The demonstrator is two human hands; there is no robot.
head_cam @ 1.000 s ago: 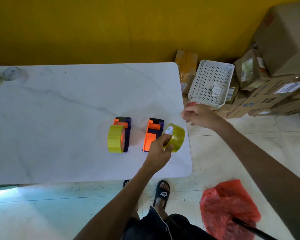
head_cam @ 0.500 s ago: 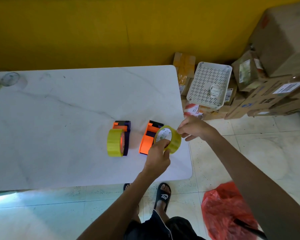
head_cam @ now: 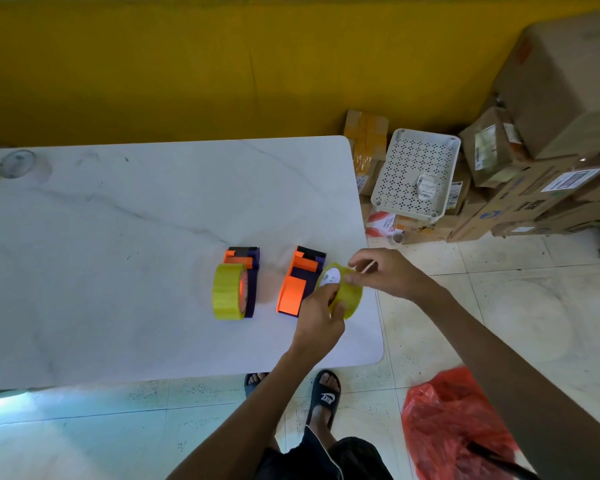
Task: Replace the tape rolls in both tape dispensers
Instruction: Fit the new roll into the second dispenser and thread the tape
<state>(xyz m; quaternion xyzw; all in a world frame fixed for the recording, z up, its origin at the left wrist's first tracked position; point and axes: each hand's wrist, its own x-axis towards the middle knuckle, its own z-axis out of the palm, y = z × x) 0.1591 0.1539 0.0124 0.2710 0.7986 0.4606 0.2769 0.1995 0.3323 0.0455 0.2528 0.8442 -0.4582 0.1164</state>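
Note:
Two orange-and-purple tape dispensers lie on the white marble table (head_cam: 118,237). The left dispenser (head_cam: 248,271) carries a yellow tape roll (head_cam: 226,291) on its near end. The right dispenser (head_cam: 300,280) has no roll on it. Just right of it, my left hand (head_cam: 321,315) grips a second yellow tape roll (head_cam: 349,296) from below. My right hand (head_cam: 383,271) pinches the top edge of that same roll with thumb and fingers. The roll's white core label faces up and left.
A clear cup (head_cam: 16,163) stands at the table's far left. On the floor to the right are a white perforated basket (head_cam: 418,173), stacked cardboard boxes (head_cam: 551,133) and a red plastic bag (head_cam: 458,434). My sandalled feet (head_cam: 323,396) show below the table edge.
My right hand came back from the floor side at the right to the roll and now pinches it. My left hand kept the roll next to the right dispenser and turned it.

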